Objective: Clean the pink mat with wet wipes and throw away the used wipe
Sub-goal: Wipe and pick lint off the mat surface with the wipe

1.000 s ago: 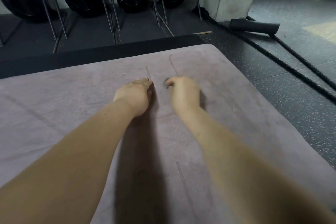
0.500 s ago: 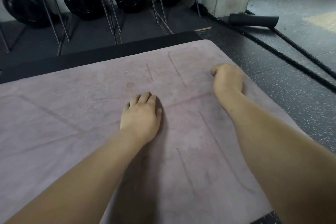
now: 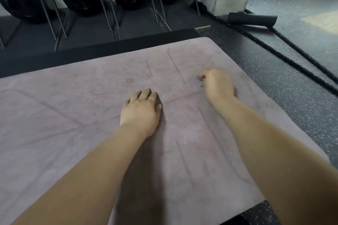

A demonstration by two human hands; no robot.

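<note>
A pink mat (image 3: 73, 115) is spread on a dark speckled floor (image 3: 292, 97). The left hand (image 3: 140, 113) is laid palm down near the mat's middle, its fingers (image 3: 146, 94) straight, close together and flat on the surface. The right hand (image 3: 217, 84) is seen nearer the mat's far right corner, blurred, with its fingers curled under. A small dark speck (image 3: 201, 77) shows at the fingertips, but whether anything is gripped cannot be told. A rope (image 3: 274, 51) lies beyond the mat's right edge.
</note>
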